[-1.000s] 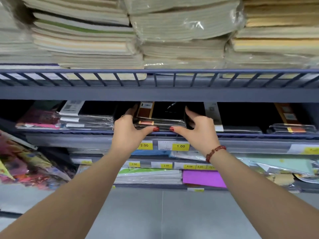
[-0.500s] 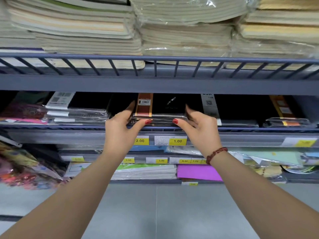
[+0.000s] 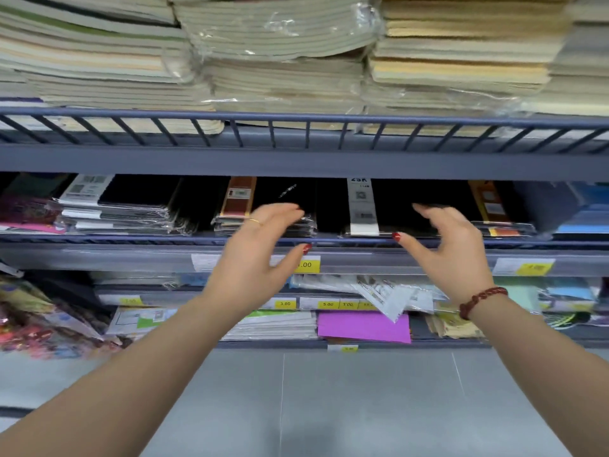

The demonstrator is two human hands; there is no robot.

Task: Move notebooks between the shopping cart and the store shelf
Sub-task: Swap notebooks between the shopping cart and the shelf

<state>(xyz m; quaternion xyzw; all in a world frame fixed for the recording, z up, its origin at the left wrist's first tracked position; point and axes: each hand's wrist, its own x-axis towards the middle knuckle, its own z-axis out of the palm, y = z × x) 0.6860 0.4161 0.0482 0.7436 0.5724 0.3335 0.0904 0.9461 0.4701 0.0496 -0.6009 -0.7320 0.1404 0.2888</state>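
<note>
Head view: our left hand (image 3: pixel 260 255) and right hand (image 3: pixel 451 249) hang spread, empty, before the plastic-wrapped black notebooks (image 3: pixel 263 209) stacked on the grey-blue metal shelf (image 3: pixel 131 240); no cart shows, so remaining work is unclear.

A purple sheet of paper (image 3: pixel 364 326) is lying flat at the front edge of the low shelf. Just above it, small yellow price tags (image 3: pixel 328 304) are sitting in a row along a rail. A bigger yellow price tag (image 3: pixel 535 267) is sticking to the rail near the right edge. Some shiny, colourful packets (image 3: pixel 39 319) are piling up at the left edge. The grey floor (image 3: pixel 329 407) is showing below everything.
</note>
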